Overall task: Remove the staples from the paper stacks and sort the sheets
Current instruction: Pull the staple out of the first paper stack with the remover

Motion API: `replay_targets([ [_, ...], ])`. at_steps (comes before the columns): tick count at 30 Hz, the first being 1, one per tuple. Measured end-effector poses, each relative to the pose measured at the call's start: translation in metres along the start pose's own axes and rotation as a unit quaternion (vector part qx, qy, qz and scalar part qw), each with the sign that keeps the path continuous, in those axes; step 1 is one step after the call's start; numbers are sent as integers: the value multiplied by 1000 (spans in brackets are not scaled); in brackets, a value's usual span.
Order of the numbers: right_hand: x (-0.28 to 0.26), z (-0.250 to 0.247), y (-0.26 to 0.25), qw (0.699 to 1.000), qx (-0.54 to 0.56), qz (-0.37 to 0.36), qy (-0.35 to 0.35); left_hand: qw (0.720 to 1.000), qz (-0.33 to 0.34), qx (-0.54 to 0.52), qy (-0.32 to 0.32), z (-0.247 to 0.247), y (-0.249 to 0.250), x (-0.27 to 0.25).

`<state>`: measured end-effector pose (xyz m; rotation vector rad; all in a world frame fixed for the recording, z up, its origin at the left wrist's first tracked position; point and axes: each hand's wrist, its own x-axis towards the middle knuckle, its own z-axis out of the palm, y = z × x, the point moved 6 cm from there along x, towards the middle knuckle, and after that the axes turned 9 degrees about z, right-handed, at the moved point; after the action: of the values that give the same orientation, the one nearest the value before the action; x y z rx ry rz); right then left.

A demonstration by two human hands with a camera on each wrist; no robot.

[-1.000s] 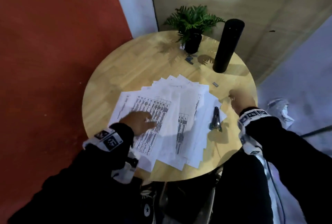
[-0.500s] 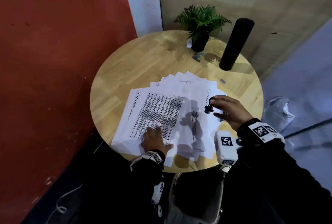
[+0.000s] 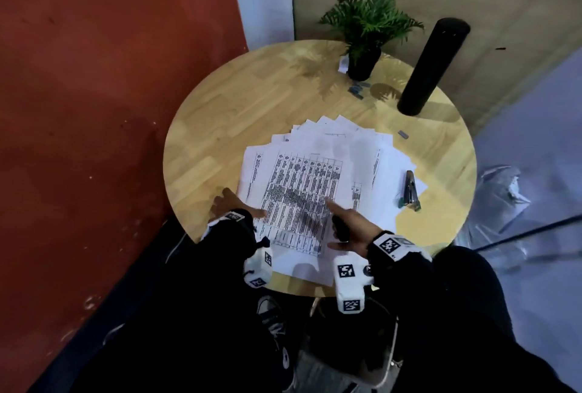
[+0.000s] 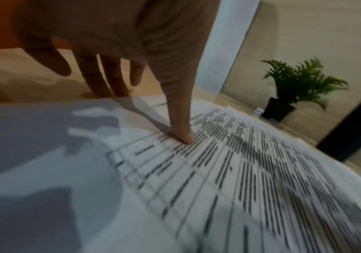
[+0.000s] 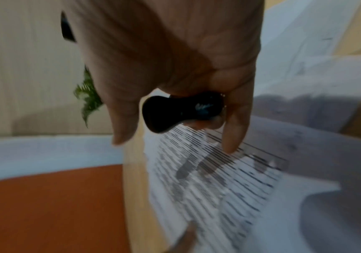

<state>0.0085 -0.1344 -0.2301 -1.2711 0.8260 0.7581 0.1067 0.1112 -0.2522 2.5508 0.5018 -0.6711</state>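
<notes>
A fan of white paper sheets point(image 3: 356, 147) lies on the round wooden table point(image 3: 226, 115). The top sheet point(image 3: 302, 191) carries a printed grid. My left hand point(image 3: 242, 203) is at its near left edge. The thumb point(image 4: 184, 135) presses on the print and the straight fingers point(image 4: 101, 82) reach the wood beyond the sheet's edge. My right hand point(image 3: 337, 222) hovers over the sheet's near right part. It grips a small black staple remover point(image 5: 181, 111), with one finger point(image 5: 233, 145) stretched down to the paper. A metal stapler point(image 3: 409, 188) lies on the sheets at the right.
A potted fern point(image 3: 365, 30) and a tall black cylinder point(image 3: 431, 65) stand at the table's far side, with loose staple strips point(image 3: 357, 90) between them and another strip point(image 3: 403, 135) nearer. A red wall is at the left. My legs and a chair are under the near edge.
My right hand picked up the black staple remover beside the stapler and carried it left over the printed sheet. My left hand slid back to the sheet's near left edge.
</notes>
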Motion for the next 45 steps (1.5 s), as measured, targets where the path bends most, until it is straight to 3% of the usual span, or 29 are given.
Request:
replay_targets([
  [4, 24, 3, 20, 995, -97, -7, 15, 995, -23, -92, -35, 4, -6, 11],
  [12, 30, 5, 18, 993, -112, 3, 32, 954, 67, -282, -71, 4, -4, 38],
  [16, 21, 1, 13, 1000, -19, -2, 19, 941, 134, -302, -75, -22, 28, -4],
  [20, -4, -31, -22, 990, 59, -88, 92, 895, 229, -365, -117, -42, 47, -44],
  [23, -28, -51, -54, 977, 115, -142, 110, 870, 299, -363, -146, -59, 55, -64],
  [30, -69, -56, -119, 957, 181, -225, 31, 823, 379, -379, -190, -87, 71, -86],
  [35, -76, -44, -124, 972, 143, -187, -11, 800, 399, -396, -211, -100, 68, -90],
  [40, -82, -37, -127, 969, 132, -207, -16, 809, 403, -387, -181, -105, 65, -89],
  [45, -100, -47, -141, 953, 111, -275, 58, 803, 393, -445, -61, -117, 72, -98],
])
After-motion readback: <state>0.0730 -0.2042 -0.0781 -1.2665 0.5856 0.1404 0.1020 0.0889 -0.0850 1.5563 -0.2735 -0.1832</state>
